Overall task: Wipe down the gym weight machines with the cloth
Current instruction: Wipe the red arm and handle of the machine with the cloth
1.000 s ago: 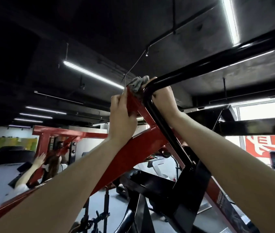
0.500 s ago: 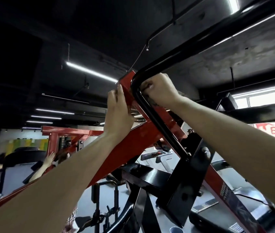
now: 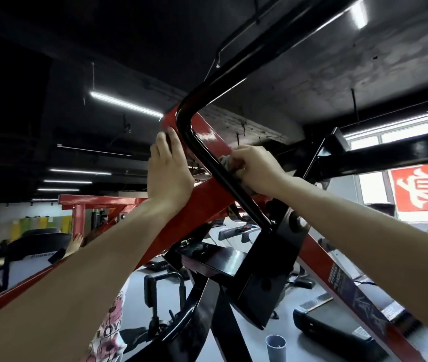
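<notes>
I look up at a red machine frame [image 3: 202,202] with a bent black tube [image 3: 207,163] running down its front. My right hand [image 3: 256,169] is closed on a grey cloth [image 3: 228,164] and presses it against the red beam just right of the black tube, below the bend. My left hand [image 3: 167,168] lies flat with fingers together against the red frame left of the tube, holding nothing. Most of the cloth is hidden under my fingers.
A black bracket plate [image 3: 273,259] joins the tube to the frame lower down. A black crossbeam [image 3: 380,155] runs to the right. Another person [image 3: 77,244] reaches at a second red machine [image 3: 98,202] far left. A grey cup [image 3: 275,347] sits below.
My right hand has slid the cloth from the top bend down the frame beside the black tube. The left hand has stayed on the red frame. The view has tilted.
</notes>
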`<state>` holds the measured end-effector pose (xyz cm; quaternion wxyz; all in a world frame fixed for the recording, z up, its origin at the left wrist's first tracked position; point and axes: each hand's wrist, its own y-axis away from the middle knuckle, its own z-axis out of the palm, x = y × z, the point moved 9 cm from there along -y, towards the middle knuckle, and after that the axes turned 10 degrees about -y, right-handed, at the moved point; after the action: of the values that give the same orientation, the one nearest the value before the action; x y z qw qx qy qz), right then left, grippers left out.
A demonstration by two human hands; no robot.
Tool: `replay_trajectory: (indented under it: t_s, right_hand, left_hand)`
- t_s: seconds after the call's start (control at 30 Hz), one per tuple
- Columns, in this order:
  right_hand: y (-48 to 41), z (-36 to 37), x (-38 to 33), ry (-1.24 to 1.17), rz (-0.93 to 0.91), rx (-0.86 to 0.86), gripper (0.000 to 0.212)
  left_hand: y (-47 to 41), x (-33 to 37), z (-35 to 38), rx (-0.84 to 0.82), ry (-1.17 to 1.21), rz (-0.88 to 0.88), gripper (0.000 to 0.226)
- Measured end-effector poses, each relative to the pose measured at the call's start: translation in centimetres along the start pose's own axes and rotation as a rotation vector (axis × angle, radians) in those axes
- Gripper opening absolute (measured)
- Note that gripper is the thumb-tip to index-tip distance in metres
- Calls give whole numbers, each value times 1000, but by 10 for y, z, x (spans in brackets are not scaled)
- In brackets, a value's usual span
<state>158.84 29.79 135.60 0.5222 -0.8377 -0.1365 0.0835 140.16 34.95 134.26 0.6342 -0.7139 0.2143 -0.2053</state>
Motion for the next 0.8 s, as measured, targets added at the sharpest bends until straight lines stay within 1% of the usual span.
replay_trajectory:
  t_s: [0.03,0.1,0.2,0.27,0.33,0.4,0.47,0.53,0.6,0.67,0.73,0.8]
  right_hand:
    - [-6,-1,-5,4,1,10,31]
    - [-26,-9,-23,-45,3,89,35]
    - [-61,-22,-51,-115,13,221,36]
    - [-70,-24,-64,-113,1,248,37]
    - [-64,-22,-67,-89,-20,255,34]
    - [-46,-19,-58,-63,-24,234,28]
    - [-21,-14,-34,-28,20,190,30]
    - [4,-9,-3,32,98,112,27]
    - [23,-3,21,105,187,10,25]
    - [29,3,31,198,258,-81,18]
    - [26,3,30,277,278,-137,17]
    - [21,-2,26,280,276,-119,20]
  left_hand:
    - [2,2,0,5,-17,0,62]
    - [2,2,-1,2,-29,-6,63]
    - [3,2,-3,-7,4,-12,75]
    - [9,2,-5,3,29,-13,81]
    - [16,3,-6,3,8,-23,80]
    - [17,7,-15,64,-58,-18,62]
    - [19,22,-18,110,-91,75,41]
    - [27,41,-6,33,-63,218,28]
    - [36,53,14,-81,-86,283,36]
    - [37,56,29,-140,-201,282,47]
    - [36,60,34,-165,-286,262,54]
    - [36,63,31,-143,-277,238,57]
